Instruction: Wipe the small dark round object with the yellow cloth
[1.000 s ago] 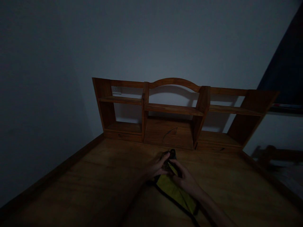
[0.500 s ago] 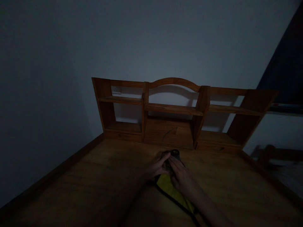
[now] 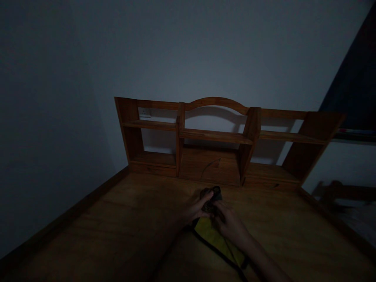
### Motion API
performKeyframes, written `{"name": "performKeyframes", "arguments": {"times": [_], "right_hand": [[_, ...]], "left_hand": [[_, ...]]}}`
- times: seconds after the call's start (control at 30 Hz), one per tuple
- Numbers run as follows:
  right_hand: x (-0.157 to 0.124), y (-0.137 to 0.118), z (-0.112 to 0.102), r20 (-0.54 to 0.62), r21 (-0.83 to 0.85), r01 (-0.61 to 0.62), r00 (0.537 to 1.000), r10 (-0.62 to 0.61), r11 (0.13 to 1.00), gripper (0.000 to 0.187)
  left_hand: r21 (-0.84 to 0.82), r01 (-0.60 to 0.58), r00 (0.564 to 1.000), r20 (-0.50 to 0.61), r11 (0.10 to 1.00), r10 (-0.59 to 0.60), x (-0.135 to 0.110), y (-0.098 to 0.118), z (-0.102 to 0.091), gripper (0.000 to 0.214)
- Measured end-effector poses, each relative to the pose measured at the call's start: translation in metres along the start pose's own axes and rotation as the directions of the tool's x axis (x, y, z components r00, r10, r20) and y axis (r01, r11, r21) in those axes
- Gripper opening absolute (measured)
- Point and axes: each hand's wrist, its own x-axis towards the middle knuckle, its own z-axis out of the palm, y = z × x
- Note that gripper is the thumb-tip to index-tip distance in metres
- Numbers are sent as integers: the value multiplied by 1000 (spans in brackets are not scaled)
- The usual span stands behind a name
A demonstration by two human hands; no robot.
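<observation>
Dark object (image 3: 209,207), round end (image 3: 216,190) pointing far, over the wooden tabletop (image 3: 132,219): grasped from the left by the left hand (image 3: 196,207), touched from the right by the right hand (image 3: 230,224), with grip too dim to tell; yellow cloth (image 3: 208,230) nearer, slanting right.

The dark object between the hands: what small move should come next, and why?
Perhaps the left hand should steady the dark object, since it grips one side while the right hand has its fingers at the other; dimness hides finer detail.
</observation>
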Motion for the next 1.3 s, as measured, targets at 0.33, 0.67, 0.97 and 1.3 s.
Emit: {"name": "performKeyframes", "arguments": {"times": [0.33,0.67,0.97,1.3], "right_hand": [[-2,15,-4,77,617,-298,944,322,728,40],[5,14,-5,154,854,-292,933,326,430,41],[-8,14,-6,28,529,-231,966,255,817,42],[-1,9,-10,33,434,-199,978,206,878,48]], "left_hand": [[368,-191,970,-69,910,231,-19,2,10,57],[826,-499,686,190,264,703,-26,16,20,85],[789,-612,559,388,50,733,-24,9,12,68],[843,-521,594,246,133,766,-23,7,15,70]]}}
